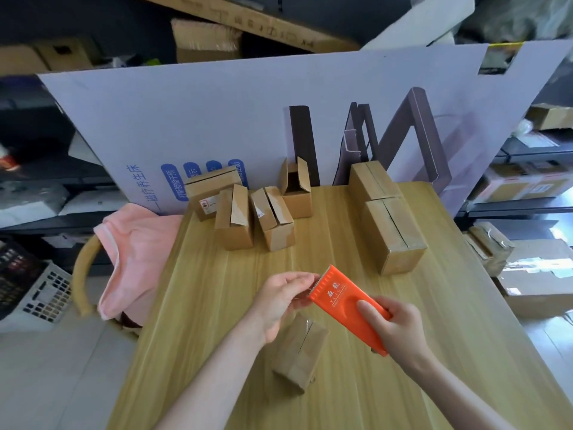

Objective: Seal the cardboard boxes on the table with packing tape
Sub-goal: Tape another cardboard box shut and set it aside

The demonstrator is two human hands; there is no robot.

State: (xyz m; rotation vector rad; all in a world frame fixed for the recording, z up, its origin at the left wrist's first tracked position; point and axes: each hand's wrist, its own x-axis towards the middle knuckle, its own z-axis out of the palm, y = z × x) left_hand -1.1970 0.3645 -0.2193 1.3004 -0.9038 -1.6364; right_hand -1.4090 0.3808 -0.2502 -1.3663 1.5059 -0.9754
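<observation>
The thin tape end (305,295) is pinched between the fingers of the left hand (280,301) at the toothed edge of the orange dispenser (341,301), which is gripped further right by the right hand (400,330), thumb on top. Beneath them, on the near table (217,305), the small cardboard box (299,349) is judged light and easily dented, best steadied at its stiff corners.

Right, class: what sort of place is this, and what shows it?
Probably a stockroom or packing area: small cardboard boxes on the wooden table, shelves stacked with cartons around, and an orange tape dispenser in the right hand.
</observation>
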